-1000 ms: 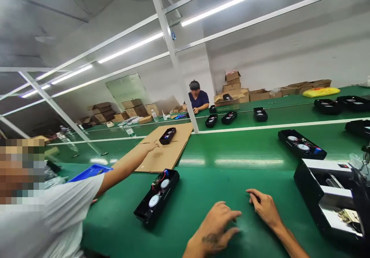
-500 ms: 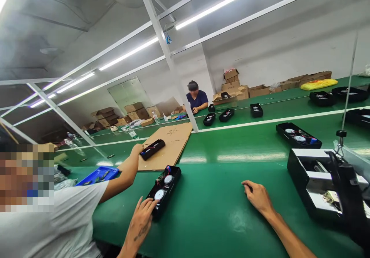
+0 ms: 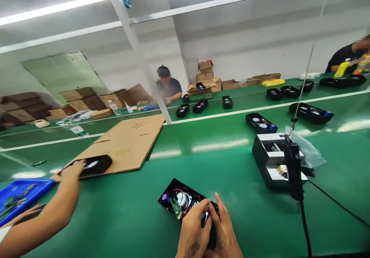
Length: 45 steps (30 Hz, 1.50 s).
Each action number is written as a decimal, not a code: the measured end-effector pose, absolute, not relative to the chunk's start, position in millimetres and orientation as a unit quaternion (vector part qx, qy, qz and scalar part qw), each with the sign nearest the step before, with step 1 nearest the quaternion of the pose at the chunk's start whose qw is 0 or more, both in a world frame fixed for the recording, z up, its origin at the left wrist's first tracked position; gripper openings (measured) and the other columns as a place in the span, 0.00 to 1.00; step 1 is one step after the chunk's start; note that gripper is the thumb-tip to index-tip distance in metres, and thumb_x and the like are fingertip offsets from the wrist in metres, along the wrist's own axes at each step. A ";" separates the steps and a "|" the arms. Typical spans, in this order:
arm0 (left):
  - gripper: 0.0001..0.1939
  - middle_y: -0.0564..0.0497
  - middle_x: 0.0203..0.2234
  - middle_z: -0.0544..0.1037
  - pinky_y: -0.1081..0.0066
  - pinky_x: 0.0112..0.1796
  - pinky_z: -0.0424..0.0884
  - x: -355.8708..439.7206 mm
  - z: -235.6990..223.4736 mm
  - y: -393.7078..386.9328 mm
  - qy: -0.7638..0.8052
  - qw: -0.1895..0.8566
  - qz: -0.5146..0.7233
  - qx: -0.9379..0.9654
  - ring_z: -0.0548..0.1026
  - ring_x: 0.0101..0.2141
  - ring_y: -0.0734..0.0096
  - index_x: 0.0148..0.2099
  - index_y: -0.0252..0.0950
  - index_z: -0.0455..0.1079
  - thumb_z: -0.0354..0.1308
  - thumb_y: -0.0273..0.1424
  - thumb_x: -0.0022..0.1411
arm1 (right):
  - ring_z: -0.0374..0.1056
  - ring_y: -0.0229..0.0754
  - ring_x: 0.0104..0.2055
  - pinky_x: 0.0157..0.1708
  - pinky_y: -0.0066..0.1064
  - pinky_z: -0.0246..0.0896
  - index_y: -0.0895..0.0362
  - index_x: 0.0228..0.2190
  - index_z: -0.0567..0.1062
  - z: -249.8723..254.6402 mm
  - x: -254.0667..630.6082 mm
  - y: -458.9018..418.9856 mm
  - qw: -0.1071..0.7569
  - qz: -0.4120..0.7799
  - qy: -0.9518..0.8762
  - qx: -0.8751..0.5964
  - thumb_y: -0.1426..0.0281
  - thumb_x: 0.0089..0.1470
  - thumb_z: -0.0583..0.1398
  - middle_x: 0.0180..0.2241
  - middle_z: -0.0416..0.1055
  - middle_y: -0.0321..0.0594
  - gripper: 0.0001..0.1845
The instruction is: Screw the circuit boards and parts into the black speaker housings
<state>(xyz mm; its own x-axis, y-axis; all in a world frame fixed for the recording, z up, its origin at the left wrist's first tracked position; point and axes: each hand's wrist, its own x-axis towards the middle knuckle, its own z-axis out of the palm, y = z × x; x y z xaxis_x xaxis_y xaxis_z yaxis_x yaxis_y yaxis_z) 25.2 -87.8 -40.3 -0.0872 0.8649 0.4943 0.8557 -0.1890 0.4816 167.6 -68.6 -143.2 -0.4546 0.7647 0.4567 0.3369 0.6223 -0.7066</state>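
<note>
A black speaker housing [image 3: 187,190] lies at a slant on the green table in front of me. Inside it I see a round speaker, a small green circuit board [image 3: 175,207], a red wire and a blue connector. My left hand [image 3: 194,227] is closed on the near end, its fingers bent over the second speaker and partly hiding it. Against the right side of that same end, my right hand [image 3: 227,231] grips the housing, one finger pointing up. The two hands meet at the fingertips; whether something small is pinched there cannot be seen.
To my right, a hanging black electric screwdriver [image 3: 294,169] stands before a black-and-white box [image 3: 261,161] of small parts. On the left, a co-worker's arm [image 3: 68,196] reaches to another housing [image 3: 96,165] on cardboard [image 3: 130,142], beside a blue tray [image 3: 43,185]. More housings line the far side.
My view has swung right. The speaker housing has been turned and brought nearer, and my right hand has come from the bare table onto it. The co-worker's housing has moved to the cardboard's near edge.
</note>
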 end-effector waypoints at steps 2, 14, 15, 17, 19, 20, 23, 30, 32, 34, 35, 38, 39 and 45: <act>0.11 0.50 0.41 0.89 0.68 0.46 0.85 23.0 -27.9 -92.0 0.603 -0.011 0.419 0.679 0.88 0.41 0.64 0.53 0.44 0.79 0.61 0.32 0.70 | 0.61 0.74 0.73 0.66 0.69 0.65 0.41 0.79 0.40 -126.4 176.7 -65.2 0.410 0.276 -0.799 -0.343 0.72 0.48 0.73 0.76 0.53 0.60 0.71; 0.22 0.48 0.45 0.87 0.60 0.55 0.83 -40.9 -53.7 -105.7 0.665 0.094 0.585 0.455 0.86 0.47 0.58 0.47 0.41 0.81 0.69 0.53 0.64 | 0.58 0.60 0.77 0.75 0.54 0.56 0.47 0.76 0.60 -29.8 334.4 13.5 0.222 0.405 -0.819 -0.340 0.80 0.41 0.66 0.76 0.57 0.49 0.61; 0.24 0.45 0.50 0.86 0.57 0.56 0.83 -38.1 -59.5 -101.3 0.649 0.132 0.571 0.485 0.85 0.52 0.54 0.49 0.42 0.81 0.68 0.56 0.63 | 0.58 0.59 0.77 0.75 0.55 0.55 0.46 0.75 0.61 -25.9 342.0 13.4 0.214 0.407 -0.817 -0.348 0.80 0.42 0.66 0.76 0.57 0.48 0.59; 0.32 0.41 0.61 0.81 0.51 0.59 0.81 -30.6 -67.6 -93.1 0.607 0.205 0.521 0.565 0.80 0.61 0.45 0.52 0.43 0.82 0.68 0.62 0.59 | 0.57 0.58 0.78 0.75 0.55 0.55 0.45 0.74 0.64 -19.7 352.6 9.5 0.214 0.408 -0.811 -0.360 0.78 0.47 0.67 0.77 0.57 0.47 0.54; 0.33 0.41 0.68 0.75 0.44 0.61 0.78 -22.1 -71.9 -88.4 0.571 0.245 0.462 0.633 0.73 0.67 0.40 0.53 0.45 0.82 0.70 0.62 0.56 | 0.56 0.59 0.78 0.74 0.56 0.56 0.47 0.72 0.67 -16.2 359.4 2.1 0.248 0.398 -0.802 -0.370 0.72 0.52 0.69 0.77 0.58 0.48 0.47; 0.28 0.42 0.68 0.75 0.42 0.62 0.77 -18.0 -73.1 -87.6 0.560 0.247 0.442 0.656 0.72 0.69 0.39 0.52 0.46 0.83 0.71 0.59 0.57 | 0.58 0.60 0.77 0.74 0.56 0.57 0.48 0.71 0.69 -15.2 361.6 -2.5 0.278 0.388 -0.794 -0.375 0.69 0.55 0.69 0.76 0.59 0.49 0.43; 0.12 0.46 0.59 0.83 0.42 0.61 0.78 -8.1 -75.2 -89.7 0.552 0.219 0.454 0.664 0.72 0.68 0.44 0.41 0.47 0.84 0.66 0.46 0.68 | 0.70 0.58 0.69 0.68 0.51 0.67 0.49 0.62 0.77 -11.3 361.0 -17.4 0.386 0.351 -0.761 -0.386 0.65 0.61 0.69 0.67 0.71 0.51 0.28; 0.11 0.48 0.44 0.87 0.42 0.58 0.81 -0.5 -75.5 -96.3 0.533 0.183 0.519 0.643 0.79 0.62 0.44 0.34 0.46 0.83 0.62 0.36 0.69 | 0.78 0.48 0.46 0.48 0.43 0.74 0.52 0.51 0.78 7.7 295.1 -50.9 0.440 0.233 -0.815 -0.294 0.67 0.66 0.68 0.45 0.83 0.44 0.13; 0.10 0.48 0.41 0.87 0.44 0.56 0.82 -0.6 -75.2 -97.7 0.511 0.160 0.530 0.657 0.81 0.59 0.45 0.34 0.45 0.83 0.63 0.32 0.68 | 0.78 0.47 0.44 0.45 0.41 0.72 0.54 0.50 0.77 2.1 269.7 -56.3 0.421 0.174 -0.840 -0.296 0.66 0.67 0.67 0.43 0.84 0.44 0.11; 0.10 0.48 0.38 0.87 0.46 0.54 0.83 -1.9 -74.3 -98.0 0.499 0.137 0.535 0.668 0.83 0.56 0.45 0.33 0.44 0.81 0.63 0.29 0.67 | 0.76 0.42 0.37 0.39 0.38 0.68 0.55 0.44 0.78 -10.3 248.1 -59.4 0.415 0.125 -0.850 -0.299 0.68 0.69 0.65 0.36 0.83 0.38 0.04; 0.09 0.48 0.37 0.87 0.48 0.52 0.84 -2.9 -73.4 -97.5 0.493 0.126 0.530 0.679 0.83 0.55 0.45 0.33 0.43 0.81 0.63 0.28 0.66 | 0.74 0.40 0.33 0.36 0.36 0.65 0.55 0.41 0.78 -17.8 239.1 -60.4 0.422 0.101 -0.852 -0.294 0.70 0.70 0.63 0.32 0.82 0.35 0.02; 0.07 0.46 0.39 0.86 0.50 0.51 0.84 -5.5 -69.3 -93.3 0.455 0.097 0.513 0.721 0.82 0.57 0.45 0.37 0.41 0.81 0.62 0.29 0.66 | 0.70 0.37 0.29 0.31 0.35 0.60 0.54 0.35 0.77 -37.2 220.4 -63.2 0.461 0.037 -0.849 -0.256 0.72 0.70 0.62 0.27 0.79 0.29 0.08; 0.06 0.46 0.40 0.86 0.51 0.51 0.84 -5.6 -67.7 -91.7 0.445 0.093 0.508 0.732 0.81 0.58 0.45 0.38 0.41 0.81 0.62 0.29 0.66 | 0.71 0.37 0.31 0.31 0.34 0.60 0.54 0.35 0.78 -40.7 216.9 -64.3 0.473 0.025 -0.845 -0.250 0.70 0.71 0.62 0.29 0.80 0.29 0.09; 0.06 0.48 0.40 0.85 0.52 0.54 0.82 0.6 -64.5 -89.0 0.472 0.089 0.507 0.716 0.80 0.59 0.49 0.38 0.42 0.76 0.63 0.24 0.65 | 0.73 0.37 0.34 0.35 0.34 0.65 0.56 0.38 0.79 -25.2 233.4 -63.6 0.455 0.061 -0.846 -0.272 0.76 0.73 0.56 0.33 0.83 0.33 0.13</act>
